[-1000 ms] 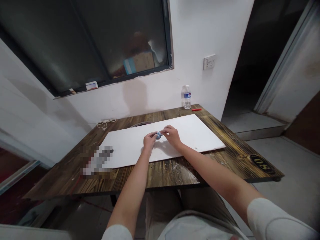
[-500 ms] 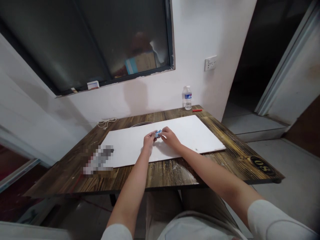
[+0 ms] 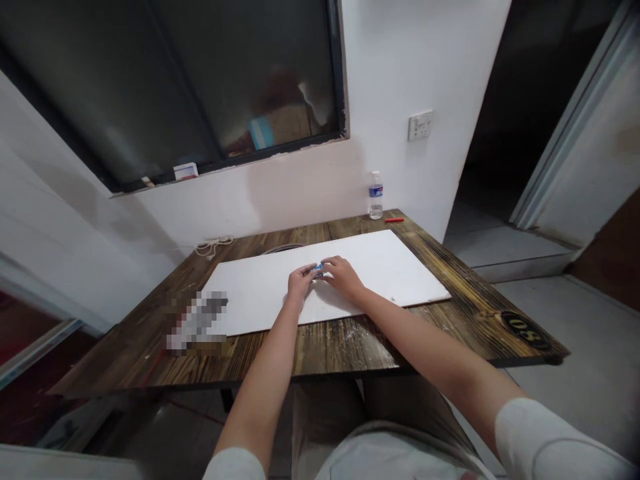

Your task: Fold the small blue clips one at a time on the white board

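Between my two hands is a small blue-and-white item (image 3: 319, 267), mostly covered by fingers, so its kind does not show. My left hand (image 3: 301, 280) grips it from the left, thumb and fingers pinched together. From the right, my right hand (image 3: 342, 276) has its fingers curled around the other side of the same item. Both hands are over the middle of a white board (image 3: 395, 267), which lies flat on the wooden table.
The dark wooden table (image 3: 345, 350) carries a water bottle (image 3: 376, 197) and a red stick-like thing (image 3: 395, 220) at the back right. A pale cord (image 3: 214, 247) lies back left. A pixelated patch hides something on the board's left end. Behind stands a wall with a window.
My fingers have shifted around the small blue-and-white item, and less of it shows now. My right hand's fingers cover it more from above. The board and bottle stay put.
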A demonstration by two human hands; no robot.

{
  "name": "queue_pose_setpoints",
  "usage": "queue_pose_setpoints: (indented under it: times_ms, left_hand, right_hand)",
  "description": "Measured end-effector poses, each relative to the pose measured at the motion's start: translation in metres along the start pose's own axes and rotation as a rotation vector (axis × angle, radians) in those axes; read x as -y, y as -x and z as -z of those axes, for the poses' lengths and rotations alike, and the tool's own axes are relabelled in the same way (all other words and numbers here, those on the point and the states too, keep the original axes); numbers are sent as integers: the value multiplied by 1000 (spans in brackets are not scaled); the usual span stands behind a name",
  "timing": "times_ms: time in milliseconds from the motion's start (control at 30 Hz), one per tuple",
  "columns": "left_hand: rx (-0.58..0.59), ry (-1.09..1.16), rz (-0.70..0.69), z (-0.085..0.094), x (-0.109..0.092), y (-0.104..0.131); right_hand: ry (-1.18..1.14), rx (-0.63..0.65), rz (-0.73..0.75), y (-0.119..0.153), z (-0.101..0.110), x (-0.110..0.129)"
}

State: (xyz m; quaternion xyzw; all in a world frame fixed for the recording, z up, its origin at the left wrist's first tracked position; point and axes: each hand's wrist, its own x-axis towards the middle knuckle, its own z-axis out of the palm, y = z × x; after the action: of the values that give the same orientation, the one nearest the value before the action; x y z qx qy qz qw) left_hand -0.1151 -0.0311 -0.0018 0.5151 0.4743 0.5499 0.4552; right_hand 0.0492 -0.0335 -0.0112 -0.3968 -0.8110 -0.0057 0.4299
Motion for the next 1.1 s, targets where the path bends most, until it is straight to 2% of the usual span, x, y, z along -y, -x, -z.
queue_pose_setpoints:
  times_ms: [233,467,733,967,1100]
  left_hand:
    - [42,20,8,-2,-1,1]
    - [9,48,-35,1,4,-2]
    - [-12,61,-9,2,10,-7]
    - [1,43,-11,1,8,-7]
    - [3,29,-4,1,6,-6]
  right_hand:
    - [27,33,-61,-1,9,5]
    - [-89,-14,-112,0,2,1]
    - [-187,-26,-122,0,-2,-2]
    - [-405,-110,-358,0,-2,-2]
    - [-578,-136,-438,0,-3,-3]
